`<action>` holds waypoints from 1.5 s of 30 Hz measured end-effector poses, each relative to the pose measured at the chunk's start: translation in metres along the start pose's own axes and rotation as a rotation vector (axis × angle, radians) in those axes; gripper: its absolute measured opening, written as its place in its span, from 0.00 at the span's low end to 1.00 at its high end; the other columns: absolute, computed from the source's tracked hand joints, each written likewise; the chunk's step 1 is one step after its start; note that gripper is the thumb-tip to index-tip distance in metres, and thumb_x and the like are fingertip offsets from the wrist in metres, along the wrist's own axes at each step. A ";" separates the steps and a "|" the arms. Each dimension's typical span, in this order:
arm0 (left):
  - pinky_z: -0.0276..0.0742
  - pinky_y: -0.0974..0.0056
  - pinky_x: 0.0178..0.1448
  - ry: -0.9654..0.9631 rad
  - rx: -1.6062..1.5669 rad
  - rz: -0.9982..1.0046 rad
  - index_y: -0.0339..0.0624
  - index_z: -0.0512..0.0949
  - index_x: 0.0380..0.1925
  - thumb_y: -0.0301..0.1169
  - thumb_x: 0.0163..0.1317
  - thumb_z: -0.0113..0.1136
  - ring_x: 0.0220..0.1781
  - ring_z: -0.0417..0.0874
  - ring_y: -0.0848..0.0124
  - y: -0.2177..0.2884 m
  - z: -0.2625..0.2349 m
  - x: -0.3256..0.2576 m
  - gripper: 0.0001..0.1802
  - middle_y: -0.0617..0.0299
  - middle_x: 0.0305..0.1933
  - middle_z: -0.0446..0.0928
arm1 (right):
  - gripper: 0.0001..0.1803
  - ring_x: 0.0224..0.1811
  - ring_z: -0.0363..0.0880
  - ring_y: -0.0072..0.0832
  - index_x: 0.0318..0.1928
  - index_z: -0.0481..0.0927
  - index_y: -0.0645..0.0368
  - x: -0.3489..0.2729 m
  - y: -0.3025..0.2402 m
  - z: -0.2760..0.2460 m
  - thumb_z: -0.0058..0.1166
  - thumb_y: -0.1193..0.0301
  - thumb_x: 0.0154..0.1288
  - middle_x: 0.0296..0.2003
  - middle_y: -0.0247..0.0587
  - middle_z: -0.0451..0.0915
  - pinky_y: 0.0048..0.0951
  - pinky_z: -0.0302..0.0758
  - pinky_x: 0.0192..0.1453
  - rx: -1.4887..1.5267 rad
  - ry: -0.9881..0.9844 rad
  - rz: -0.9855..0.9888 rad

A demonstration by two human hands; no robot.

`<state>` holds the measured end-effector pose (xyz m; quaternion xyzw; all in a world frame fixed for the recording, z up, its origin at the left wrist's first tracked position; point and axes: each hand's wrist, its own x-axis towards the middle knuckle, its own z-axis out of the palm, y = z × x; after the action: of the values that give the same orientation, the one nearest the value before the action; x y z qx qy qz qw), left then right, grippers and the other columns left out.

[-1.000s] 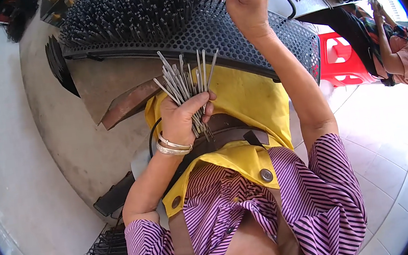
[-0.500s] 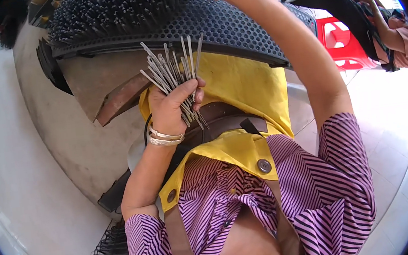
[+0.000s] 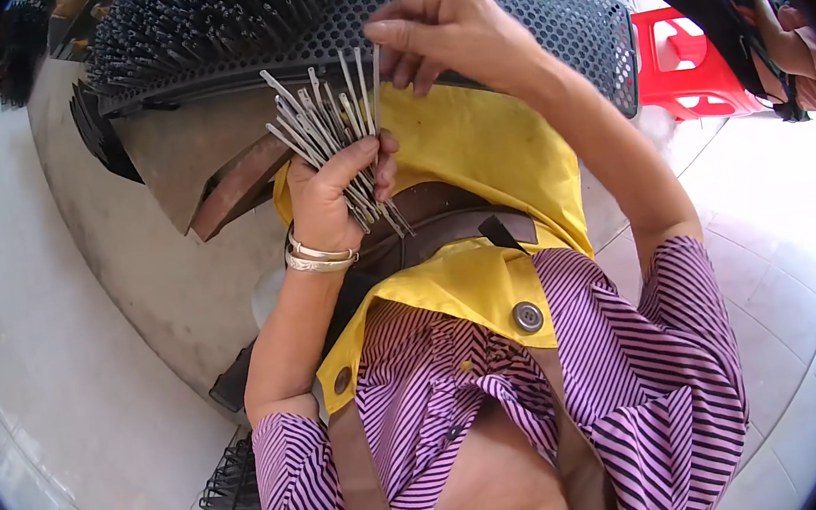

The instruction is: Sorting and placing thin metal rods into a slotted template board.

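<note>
A fanned bundle of thin, silvery-grey metal rods [image 3: 313, 125] stands up out of my left hand [image 3: 330, 188], whose fingers and thumb are wrapped round its lower part. My right hand [image 3: 438, 35] is at the upper right of the bundle, thumb and fingers pinched at the top of the rightmost rod. Its fingertips partly cover that rod's end. Just beyond my hands lies a dark perforated metal tray [image 3: 510, 2]. Many dark rods [image 3: 211, 26] stand packed upright on the tray's left part.
A brown wooden beam [image 3: 234, 189] sticks out below the tray. To the right is a red plastic stool [image 3: 679, 68], with another person [image 3: 792, 50] beside it. Black wire racks or hangers [image 3: 234, 491] lie at the lower left. A yellow apron [image 3: 486, 145] covers my lap.
My right hand has come back from over the far side of the tray to the tops of the rods. The left hand still grips the bundle, slightly shifted in the picture.
</note>
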<state>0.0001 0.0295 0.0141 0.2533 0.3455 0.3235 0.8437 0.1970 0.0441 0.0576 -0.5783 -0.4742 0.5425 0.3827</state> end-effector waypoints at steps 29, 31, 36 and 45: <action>0.68 0.70 0.19 -0.122 -0.028 -0.172 0.32 0.74 0.32 0.25 0.55 0.54 0.28 0.80 0.65 0.007 -0.010 -0.001 0.07 0.45 0.35 0.78 | 0.09 0.26 0.79 0.26 0.35 0.77 0.68 0.004 0.002 -0.049 0.53 0.73 0.59 0.27 0.45 0.79 0.23 0.78 0.29 0.634 0.300 -0.365; 0.68 0.70 0.19 -0.148 -0.033 -0.185 0.32 0.74 0.32 0.25 0.55 0.54 0.28 0.80 0.65 0.005 -0.012 0.000 0.07 0.45 0.35 0.78 | 0.07 0.20 0.76 0.24 0.28 0.77 0.68 0.025 0.006 -0.049 0.56 0.74 0.54 0.19 0.42 0.77 0.25 0.73 0.24 0.175 0.712 -0.284; 0.68 0.71 0.19 -0.146 -0.051 -0.183 0.33 0.74 0.34 0.25 0.55 0.54 0.27 0.79 0.66 0.006 -0.010 0.001 0.07 0.48 0.33 0.78 | 0.06 0.22 0.76 0.23 0.32 0.77 0.69 0.039 0.015 -0.051 0.54 0.79 0.54 0.22 0.41 0.79 0.22 0.74 0.27 0.278 0.704 -0.473; 0.67 0.71 0.19 -0.168 -0.037 -0.184 0.36 0.73 0.36 0.24 0.57 0.52 0.28 0.76 0.64 0.003 -0.017 0.001 0.07 0.47 0.35 0.75 | 0.04 0.24 0.74 0.17 0.33 0.79 0.65 0.049 0.018 -0.046 0.56 0.79 0.54 0.23 0.35 0.78 0.17 0.71 0.29 -0.004 0.783 -0.543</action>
<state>-0.0129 0.0359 0.0051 0.2312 0.2891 0.2287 0.9004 0.2430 0.0903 0.0322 -0.5950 -0.4295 0.1631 0.6594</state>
